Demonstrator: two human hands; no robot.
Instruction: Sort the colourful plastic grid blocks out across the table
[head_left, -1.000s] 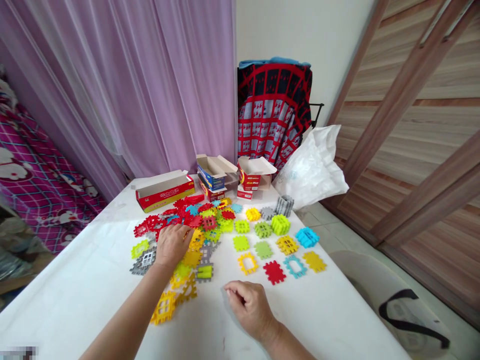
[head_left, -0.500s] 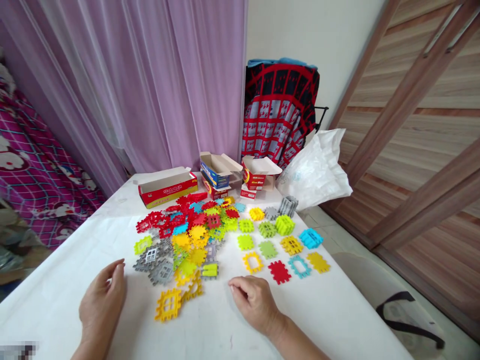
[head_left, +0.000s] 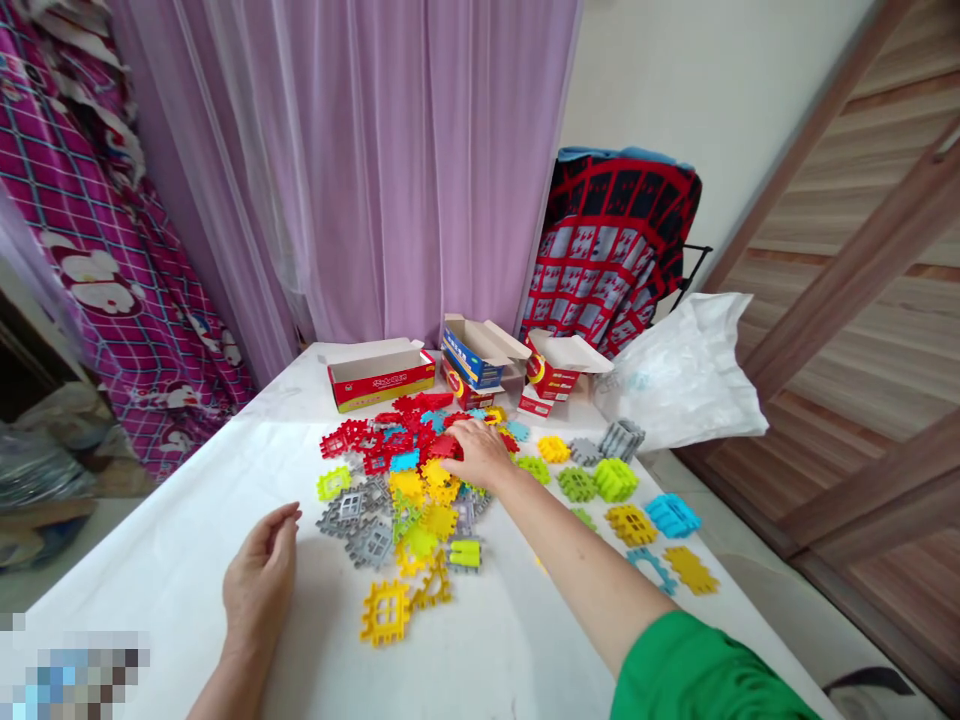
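A pile of flat plastic interlocking tiles (head_left: 405,490) in red, yellow, grey, green and blue lies spread on a white table (head_left: 150,560). My right hand (head_left: 480,452) reaches across to the far side of the pile, its fingers curled down on a red tile (head_left: 442,446). My left hand (head_left: 262,575) rests on the table to the left of the pile, fingers loosely apart and holding nothing. A yellow window-shaped tile (head_left: 385,610) lies nearest me. More tiles and small built cubes (head_left: 615,478) sit in rows to the right, partly hidden by my right arm.
Open cardboard boxes stand at the table's far edge: a red one (head_left: 381,373), a blue one (head_left: 480,352), another red one (head_left: 559,368). A white plastic bag (head_left: 686,375) lies at the far right. Purple curtains hang behind; a red patterned cloth (head_left: 611,250) drapes a chair.
My right hand has moved from the table's near middle out to the far side of the pile, onto a red tile. My left hand stays near the pile's left. The view has shifted.
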